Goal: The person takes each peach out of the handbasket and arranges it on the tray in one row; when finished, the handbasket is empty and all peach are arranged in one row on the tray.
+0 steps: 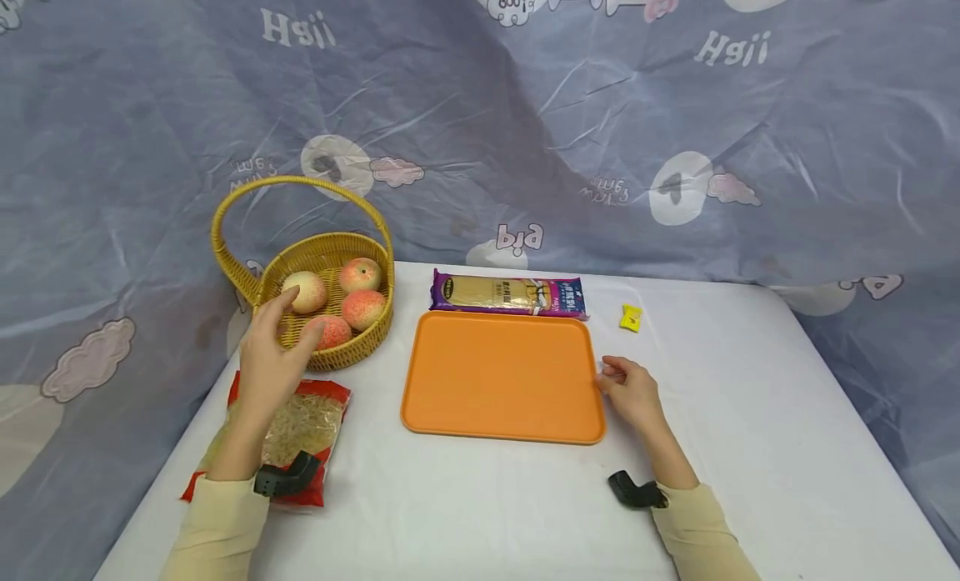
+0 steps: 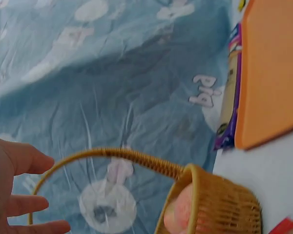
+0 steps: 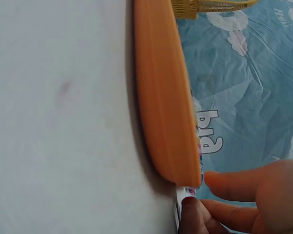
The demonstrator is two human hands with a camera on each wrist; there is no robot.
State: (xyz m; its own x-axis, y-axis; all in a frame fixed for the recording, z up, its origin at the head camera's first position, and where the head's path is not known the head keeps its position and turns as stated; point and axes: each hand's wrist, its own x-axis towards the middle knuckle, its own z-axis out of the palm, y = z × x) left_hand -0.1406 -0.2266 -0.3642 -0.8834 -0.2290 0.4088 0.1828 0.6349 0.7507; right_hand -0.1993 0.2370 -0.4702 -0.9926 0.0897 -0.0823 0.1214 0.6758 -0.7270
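My left hand (image 1: 273, 356) hovers over the front of a yellow wicker basket (image 1: 322, 362), thumb and fingers spread, holding nothing. Several peaches (image 1: 363, 308) lie in the basket, which has a tall arched handle (image 2: 122, 153). Partly beneath my left forearm is a red-and-clear bag (image 1: 303, 427) of pale dry food. An orange tray (image 1: 502, 377) rests flat mid-table. At its right rim is my right hand (image 1: 632, 393), fingers loosely bent. The right wrist view shows the thumb (image 3: 229, 185) close beside the tray's end; whether it touches is hard to tell.
Behind the tray lies a purple pasta package (image 1: 510, 293), nearly against its far rim. A small yellow packet (image 1: 631, 318) is on the white table (image 1: 750, 448) at the back right. A grey-blue printed cloth (image 1: 465, 147) hangs behind and at both sides.
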